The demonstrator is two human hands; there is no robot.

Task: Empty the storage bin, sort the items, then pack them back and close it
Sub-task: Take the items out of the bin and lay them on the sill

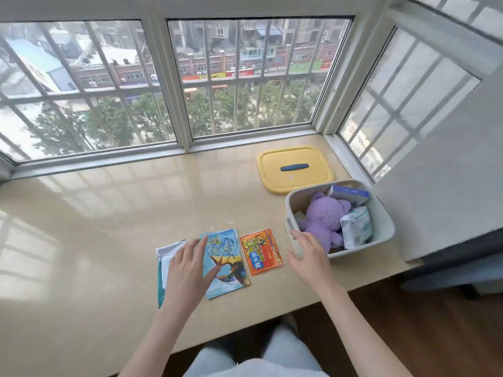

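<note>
A pale grey storage bin (384, 227) stands open at the right of the beige sill. Inside it lie a purple plush toy (324, 219), a blue-and-white box (349, 194) and a white wipes pack (356, 227). Its yellow lid (295, 167) with a blue handle lies flat behind it. On the sill left of the bin lie a red packet (261, 251), a colourful dragon card pack (226, 261) and a teal-and-white packet (164, 263). My left hand (187, 270) hovers flat over the two left packs. My right hand (310, 257) is spread beside the bin's near wall, holding nothing.
Barred windows (174, 83) close the back and right sides of the sill. The sill's front edge (245, 336) runs just before my knees, with dark wood floor (408, 322) below to the right. A grey wall edge (446, 213) stands right of the bin.
</note>
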